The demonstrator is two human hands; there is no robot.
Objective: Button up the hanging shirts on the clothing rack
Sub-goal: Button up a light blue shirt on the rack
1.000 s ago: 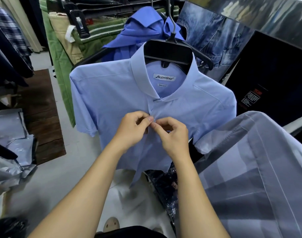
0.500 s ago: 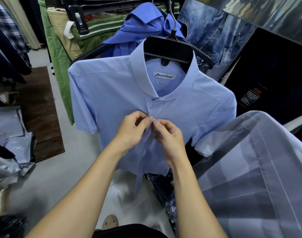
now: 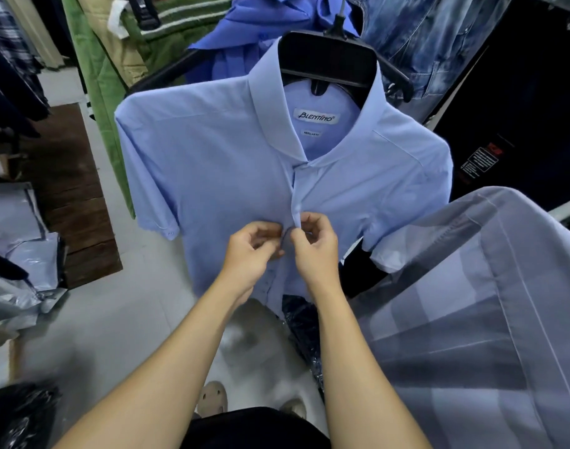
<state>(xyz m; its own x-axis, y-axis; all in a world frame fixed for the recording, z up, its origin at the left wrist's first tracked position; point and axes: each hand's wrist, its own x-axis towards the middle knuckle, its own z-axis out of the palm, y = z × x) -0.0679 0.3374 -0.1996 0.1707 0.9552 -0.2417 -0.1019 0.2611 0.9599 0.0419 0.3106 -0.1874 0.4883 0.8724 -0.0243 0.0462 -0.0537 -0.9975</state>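
A light blue short-sleeved shirt [image 3: 218, 163] hangs on a black hanger [image 3: 329, 59] in front of me, its collar closed at the top. My left hand [image 3: 251, 251] pinches the left edge of the shirt's placket about halfway down. My right hand [image 3: 316, 247] pinches the right edge of the placket just beside it, fingertips almost touching. Above my hands the front lies closed; below them the two edges hang apart. The button itself is hidden by my fingers.
A grey checked shirt [image 3: 471, 319] hangs close at the right. Behind are a brighter blue shirt [image 3: 261, 17], green garments [image 3: 102, 79] and denim [image 3: 432, 37]. Plastic-wrapped packs [image 3: 21, 228] and a dark wooden board [image 3: 73, 196] lie at the left on the pale floor.
Both hands have slid a little lower along the placket, and the stretch above them now lies closed. The view has tipped slightly, so the shirt sits higher.
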